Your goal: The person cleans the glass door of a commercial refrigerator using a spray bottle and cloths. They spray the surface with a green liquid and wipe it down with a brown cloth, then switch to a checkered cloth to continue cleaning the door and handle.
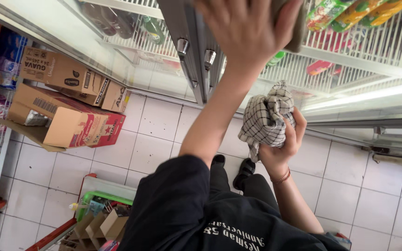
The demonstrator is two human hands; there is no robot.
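Right grip (287,139) bunched around checked cloth (266,118); left grip (245,28) presses a dark pad (298,28) at 12 o'clock on the fridge door (350,100). Wiping underway, glass still hazy.

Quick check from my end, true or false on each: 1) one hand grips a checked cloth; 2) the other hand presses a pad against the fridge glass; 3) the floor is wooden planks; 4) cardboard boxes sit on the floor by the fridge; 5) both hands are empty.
1) True: the right hand grips a bunched checked cloth.
2) True: the left hand is raised against the fridge door with a greyish pad under its fingers.
3) False: the floor is white square tiles.
4) True: cardboard boxes lie on the tiles beside the fridge.
5) False: each hand holds something, the cloth and the pad.
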